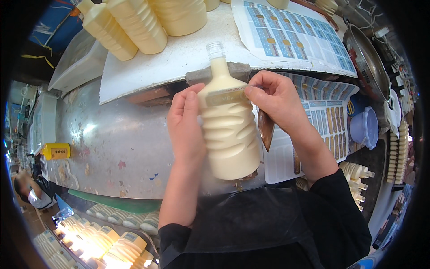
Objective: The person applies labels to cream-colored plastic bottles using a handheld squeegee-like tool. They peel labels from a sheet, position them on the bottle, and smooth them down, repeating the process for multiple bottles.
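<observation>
A cream-coloured plastic bottle with a ribbed body and clear threaded neck leans in front of me, its neck pointing away. Across its shoulder lies a thin greyish decal strip. My left hand is curled against the bottle's left side, index fingertip by the strip's left end; its grip is partly hidden. With thumb and forefinger, my right hand pinches at the strip's right end. A brown, pointed flat scraper hangs beneath that hand, its upper end tucked into the palm.
More cream bottles stand on the raised white board. Printed decal sheets lie at right, near a lavender bucket and a metal pan. A yellow container sits left. Bottles fill the lower left; a person sits beyond.
</observation>
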The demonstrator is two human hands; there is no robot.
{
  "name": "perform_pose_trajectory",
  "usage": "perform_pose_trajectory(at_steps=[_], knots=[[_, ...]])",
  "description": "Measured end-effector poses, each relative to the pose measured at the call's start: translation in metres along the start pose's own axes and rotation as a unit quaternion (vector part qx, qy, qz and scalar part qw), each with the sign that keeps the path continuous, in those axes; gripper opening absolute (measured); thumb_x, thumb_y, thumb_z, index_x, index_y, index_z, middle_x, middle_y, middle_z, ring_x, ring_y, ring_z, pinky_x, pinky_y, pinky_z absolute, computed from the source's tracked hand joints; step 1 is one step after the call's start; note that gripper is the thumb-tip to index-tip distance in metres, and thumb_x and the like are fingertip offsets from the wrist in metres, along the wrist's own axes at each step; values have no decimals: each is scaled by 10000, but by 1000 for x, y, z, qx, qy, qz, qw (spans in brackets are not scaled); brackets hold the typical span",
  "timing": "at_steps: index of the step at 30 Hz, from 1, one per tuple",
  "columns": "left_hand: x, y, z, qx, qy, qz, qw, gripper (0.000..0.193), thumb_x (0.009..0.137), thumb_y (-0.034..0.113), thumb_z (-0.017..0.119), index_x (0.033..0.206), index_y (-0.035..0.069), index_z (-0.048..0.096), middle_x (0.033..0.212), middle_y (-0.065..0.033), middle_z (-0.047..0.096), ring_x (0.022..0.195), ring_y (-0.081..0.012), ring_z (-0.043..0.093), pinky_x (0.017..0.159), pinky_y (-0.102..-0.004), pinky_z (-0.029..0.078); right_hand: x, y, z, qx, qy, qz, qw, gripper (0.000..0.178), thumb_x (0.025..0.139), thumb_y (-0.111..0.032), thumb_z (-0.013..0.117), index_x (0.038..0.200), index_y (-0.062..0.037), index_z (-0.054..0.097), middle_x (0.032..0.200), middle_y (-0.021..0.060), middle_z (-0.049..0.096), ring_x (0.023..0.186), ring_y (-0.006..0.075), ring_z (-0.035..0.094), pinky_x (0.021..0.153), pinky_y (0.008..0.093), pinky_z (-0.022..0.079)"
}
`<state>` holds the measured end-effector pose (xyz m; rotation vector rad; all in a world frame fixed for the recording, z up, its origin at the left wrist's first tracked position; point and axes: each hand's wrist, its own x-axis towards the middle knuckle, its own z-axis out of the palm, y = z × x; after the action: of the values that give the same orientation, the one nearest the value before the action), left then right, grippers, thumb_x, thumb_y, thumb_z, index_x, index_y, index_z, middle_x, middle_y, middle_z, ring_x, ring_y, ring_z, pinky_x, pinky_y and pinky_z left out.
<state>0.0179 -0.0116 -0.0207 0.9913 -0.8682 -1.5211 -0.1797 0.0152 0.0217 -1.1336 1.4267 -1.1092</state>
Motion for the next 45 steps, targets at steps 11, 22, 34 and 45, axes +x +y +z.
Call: perform_pose_trajectory(at_steps=[11,22,34,45], knots=[[-2,-1,-6,-12,-25,2,1000,303,1073,169,515,1284,-2,649,1222,-50,594,1095,-117,550,1007,-292,435,1,0,-1,-5,-7,-6,1000,96,938,-119,691,909,-29,673,835,-39,655,742,9,553,661,189,443],[-70,-27,-74,433,-215,205,851,887,799,311,793,1545,69,378,1491,-180,472,1420,-408,384,1208,-515,281,2,0,-7,-12,-18,-2,1000,109,932,-119,700,902,-15,682,844,-21,667,759,26,578,685,197,459],[-105,-11,-49,468,-77,381,794,619,651,169,898,1231,79,701,1265,-125,616,1214,-373,563,1006,-453,472,-4,-39,-55,-69,35,-66,995,95,916,-131,704,896,-39,697,802,-43,653,704,18,558,621,191,439],[-94,8,3,603,-287,478,571,457,690,152,687,1143,141,747,1242,-47,635,1126,-273,604,923,-403,492,2,-75,-3,77,-147,-54,985,107,907,-130,707,918,-23,699,767,-35,646,627,-16,522,553,159,390]])
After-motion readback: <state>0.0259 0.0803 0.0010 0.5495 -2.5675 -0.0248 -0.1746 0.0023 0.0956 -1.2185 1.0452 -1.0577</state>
